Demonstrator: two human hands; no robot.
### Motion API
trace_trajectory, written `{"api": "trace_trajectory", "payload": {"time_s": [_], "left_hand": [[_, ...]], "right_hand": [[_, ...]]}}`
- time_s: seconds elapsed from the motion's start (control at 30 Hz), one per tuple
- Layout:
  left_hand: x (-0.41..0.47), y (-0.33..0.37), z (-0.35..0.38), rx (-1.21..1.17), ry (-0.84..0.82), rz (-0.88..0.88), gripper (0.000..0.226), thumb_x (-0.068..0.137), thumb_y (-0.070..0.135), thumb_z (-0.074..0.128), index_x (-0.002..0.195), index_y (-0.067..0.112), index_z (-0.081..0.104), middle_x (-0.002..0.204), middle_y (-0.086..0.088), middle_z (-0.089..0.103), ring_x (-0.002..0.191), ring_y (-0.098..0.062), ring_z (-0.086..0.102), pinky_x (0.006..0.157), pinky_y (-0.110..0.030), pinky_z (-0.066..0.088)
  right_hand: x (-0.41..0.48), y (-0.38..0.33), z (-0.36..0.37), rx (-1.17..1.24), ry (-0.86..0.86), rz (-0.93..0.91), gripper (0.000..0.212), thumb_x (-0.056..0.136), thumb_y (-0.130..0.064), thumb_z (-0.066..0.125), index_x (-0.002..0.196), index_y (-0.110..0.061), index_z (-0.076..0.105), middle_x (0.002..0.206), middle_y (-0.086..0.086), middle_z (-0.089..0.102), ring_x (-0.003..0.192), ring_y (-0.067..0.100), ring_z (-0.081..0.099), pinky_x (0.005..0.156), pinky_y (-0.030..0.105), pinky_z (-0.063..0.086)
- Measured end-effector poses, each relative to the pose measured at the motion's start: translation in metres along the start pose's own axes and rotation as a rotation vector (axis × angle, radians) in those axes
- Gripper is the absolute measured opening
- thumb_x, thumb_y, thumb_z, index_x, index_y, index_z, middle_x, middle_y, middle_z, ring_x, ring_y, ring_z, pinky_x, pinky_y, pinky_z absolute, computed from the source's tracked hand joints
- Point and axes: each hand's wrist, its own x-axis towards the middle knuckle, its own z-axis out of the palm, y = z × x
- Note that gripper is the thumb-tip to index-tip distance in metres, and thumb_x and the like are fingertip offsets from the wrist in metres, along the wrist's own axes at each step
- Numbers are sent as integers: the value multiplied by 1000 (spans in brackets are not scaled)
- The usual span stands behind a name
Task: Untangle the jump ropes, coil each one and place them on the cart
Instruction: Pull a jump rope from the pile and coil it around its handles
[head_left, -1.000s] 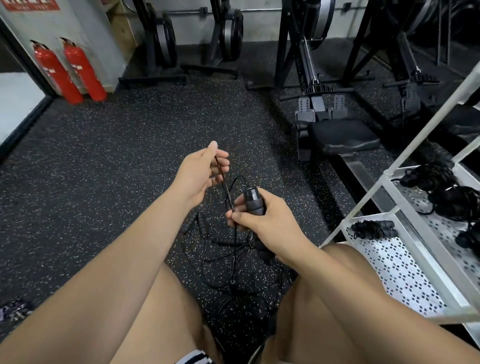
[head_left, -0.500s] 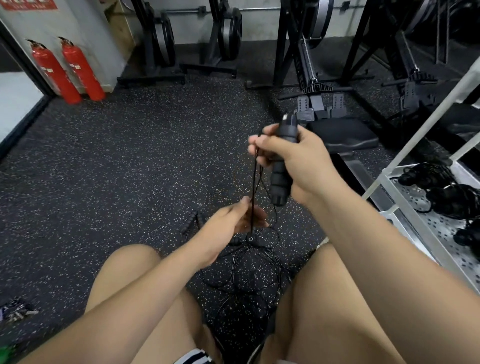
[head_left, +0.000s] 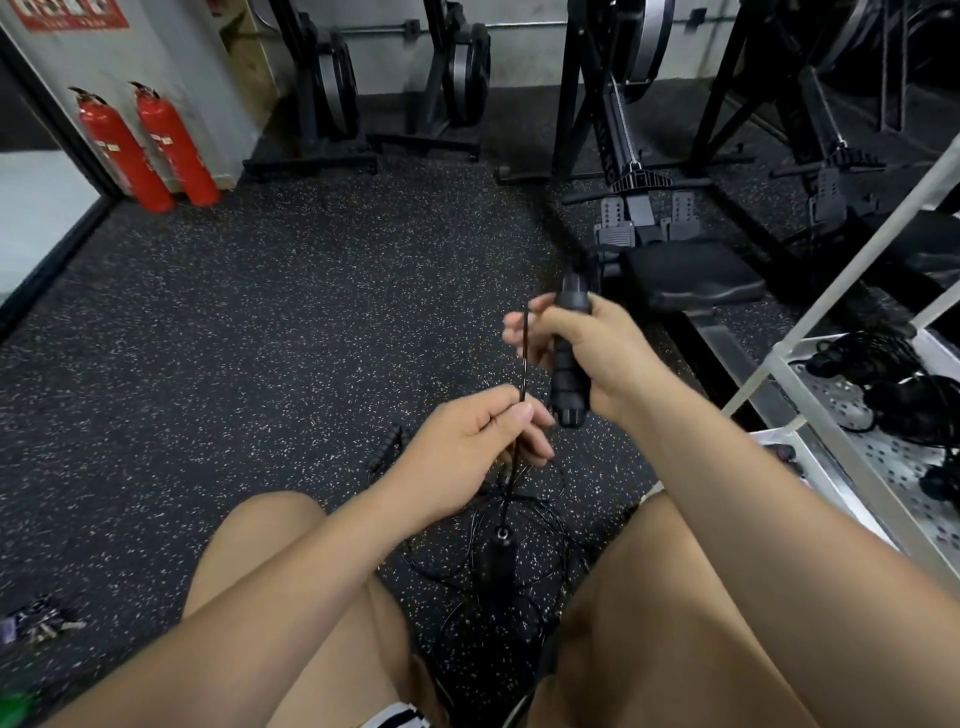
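Head view: looking down at a person who is sitting low over a speckled rubber floor (head_left: 234, 338), bare knees showing at the bottom edge.
Right hand (head_left: 597, 353): gripping a black jump rope handle (head_left: 569, 384) upright, fingers curling round its middle, both ends sticking out of the fist.
Left hand (head_left: 467, 441): pinching the thin black cord (head_left: 524, 358) between thumb and fingers, just below and to the left of the other hand.
Cord: running from the fingers of the upper hand straight down into the pinch, then dropping toward the floor.
Tangle (head_left: 540, 525): loose black loops are lying on the floor between the knees; a second handle (head_left: 498, 561) is sitting among them, hanging or lying, I cannot tell which; a ribbed handle (head_left: 387, 449) is lying on the floor beside the left wrist.
Cart (head_left: 779, 364): white metal frame standing at the right, its perforated shelf carrying several coiled ropes (head_left: 893, 384).
Background: two red fire extinguishers (head_left: 150, 150) are standing by the wall at the left; a rowing machine (head_left: 685, 275) is standing just beyond the hands.
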Motion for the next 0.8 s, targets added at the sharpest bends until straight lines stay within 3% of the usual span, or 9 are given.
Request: {"api": "trace_trajectory", "payload": {"time_s": [0.07,0.13,0.17,0.2,0.27,0.37,0.53,0.63,0.8], "left_hand": [[4,7,-6,-58,26,23,27,116,19,46,113,12,73,98,-5,82,93,-23,78,86,-33,57],[8,13,-11,-88,55,34,28,116,19,46,114,9,72,98,-7,81,92,-24,78,81,-30,56],[11,15,-13,-102,67,41,29,116,20,45,114,7,71,97,-8,81,92,-25,77,79,-32,57],[13,17,-15,-136,78,36,30,116,21,46,114,6,71,97,-8,80,89,-26,76,76,-35,57],[19,21,-18,-211,111,21,31,116,23,47,113,6,72,96,-10,78,84,-24,73,70,-37,56],[31,18,-24,-228,164,35,30,116,22,48,112,7,73,98,-10,78,88,-21,73,75,-36,56],[44,6,-30,-331,224,-17,29,115,20,49,116,4,73,98,-7,77,89,-18,73,73,-27,56],[51,-6,-32,-366,273,-88,30,115,23,48,117,6,73,99,-5,78,91,-17,72,75,-29,55],[52,-28,-33,-465,346,-261,38,116,31,46,123,3,71,102,-9,79,92,-20,73,84,-37,55]], "right_hand": [[-10,16,-3,-49,-59,68,22,96,7,64,115,-4,64,109,18,81,97,31,80,81,40,65],[-22,32,-6,-124,-123,110,9,100,-4,69,108,-7,67,90,12,76,76,26,74,67,33,62],[-28,40,-6,-135,-145,109,4,101,-6,69,102,-7,66,82,11,71,75,26,70,64,30,59],[-33,48,-7,-119,-168,105,4,102,-3,68,101,-7,65,82,12,69,81,30,70,69,31,61],[-42,60,-9,-78,-211,125,20,98,13,59,111,-2,64,100,18,78,101,37,76,91,40,63],[-58,69,-10,-121,-279,150,38,90,21,54,121,1,62,118,22,79,116,37,76,111,47,53],[-75,84,-9,-218,-204,99,29,95,14,63,119,-1,63,115,10,82,109,23,78,89,28,59],[-78,89,-7,-236,-188,61,25,96,13,65,118,3,60,112,13,82,105,31,79,98,38,61],[-78,87,-3,-166,-148,28,24,96,18,63,115,4,59,105,22,80,93,33,79,86,38,63]]}}
